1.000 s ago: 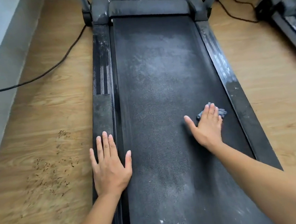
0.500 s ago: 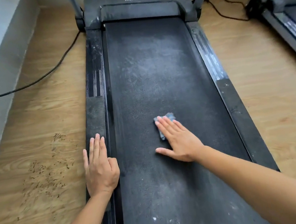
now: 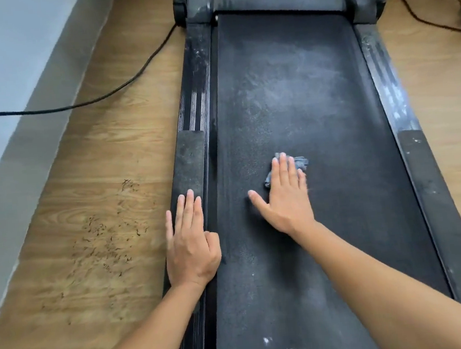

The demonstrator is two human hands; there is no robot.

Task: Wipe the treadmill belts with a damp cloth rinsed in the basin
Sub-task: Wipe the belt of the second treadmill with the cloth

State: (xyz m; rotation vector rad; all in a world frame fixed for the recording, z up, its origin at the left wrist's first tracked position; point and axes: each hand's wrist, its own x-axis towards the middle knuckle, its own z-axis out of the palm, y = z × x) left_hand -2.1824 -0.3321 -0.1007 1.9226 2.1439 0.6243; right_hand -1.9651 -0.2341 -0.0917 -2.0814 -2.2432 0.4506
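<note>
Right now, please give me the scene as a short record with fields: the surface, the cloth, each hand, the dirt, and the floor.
surface: black treadmill belt, seen from its rear end
cloth: small grey cloth, bunched, lying on the belt near its middle
right hand: right hand flat, fingers spread, pressing the cloth to the belt
left hand: left hand flat on the left side rail, holding nothing
dirt: pale dusty film on the far half of the belt; white specks near the rear
floor: wooden floor with dark debris left of the treadmill; black cable across it
basin: not in view
</note>
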